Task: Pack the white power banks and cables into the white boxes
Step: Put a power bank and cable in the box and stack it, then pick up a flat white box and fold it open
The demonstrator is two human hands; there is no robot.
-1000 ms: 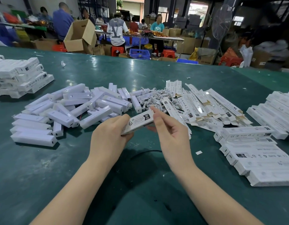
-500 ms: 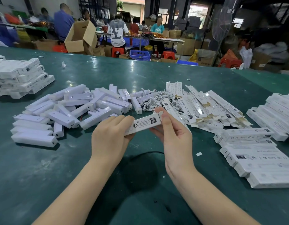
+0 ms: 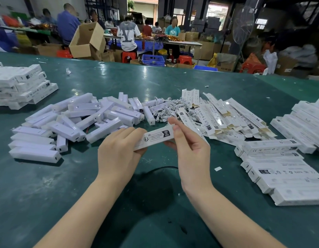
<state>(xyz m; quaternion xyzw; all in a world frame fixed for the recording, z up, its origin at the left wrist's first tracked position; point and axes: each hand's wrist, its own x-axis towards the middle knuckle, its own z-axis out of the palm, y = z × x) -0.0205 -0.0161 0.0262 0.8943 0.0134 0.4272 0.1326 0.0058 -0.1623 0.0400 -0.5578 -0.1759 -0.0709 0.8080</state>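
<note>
Head view: a white box (image 3: 156, 137) is held just above the green table (image 3: 119, 81), the left hand (image 3: 117, 151) curled round its near end and the right hand (image 3: 191, 149) pinching the far end. Closing that end cleanly likely means keeping the box steady, with power banks (image 3: 71, 122), cables (image 3: 165, 108) and flat boxes (image 3: 226, 119) piled beyond.

Our green table (image 3: 173, 81) and its piles

Left of our left hand (image 3: 117, 154) we see loose power banks (image 3: 69, 126); beyond both hands, tangled cables (image 3: 165, 108); flat unfolded boxes (image 3: 225, 119) beyond our right hand (image 3: 192, 154), closed boxes (image 3: 284, 176) to its right.
</note>
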